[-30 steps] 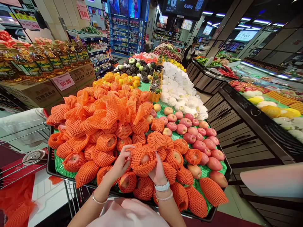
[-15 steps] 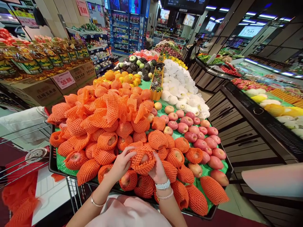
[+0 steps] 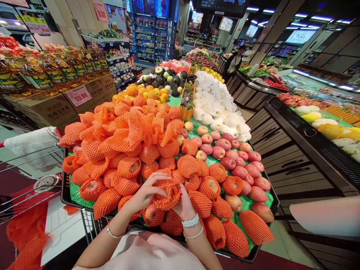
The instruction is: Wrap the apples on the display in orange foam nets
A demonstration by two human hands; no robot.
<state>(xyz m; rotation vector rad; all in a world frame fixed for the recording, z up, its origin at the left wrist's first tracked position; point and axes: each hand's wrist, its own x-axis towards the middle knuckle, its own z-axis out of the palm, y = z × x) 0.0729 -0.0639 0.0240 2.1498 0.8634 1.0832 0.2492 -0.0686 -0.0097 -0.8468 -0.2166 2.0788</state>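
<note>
Between my two hands is an apple in an orange foam net [image 3: 168,194], its open ruffled end facing me; little of the fruit shows through. My left hand [image 3: 147,192] curls its fingers over the net's left and top side. My right hand [image 3: 184,205] grips it from the right, the fingers partly hidden behind it. Below and around lie more net-wrapped apples [image 3: 189,166]. One netted apple [image 3: 151,213] shows its bare end just under my left hand. Unwrapped red apples [image 3: 224,144] rest in rows to the right.
A heap of orange foam nets [image 3: 132,127] rises beyond my hands. White-netted fruit [image 3: 219,105] lies behind the bare apples. The black display edge [image 3: 63,187] borders a wire cart [image 3: 28,159] at left. Oil bottles [image 3: 42,73] stand on cartons. A person [image 3: 233,63] is farther back.
My left hand's fingers have moved further over the top of the netted apple. The net has turned a little, so less of the fruit shows. The view has shifted slightly.
</note>
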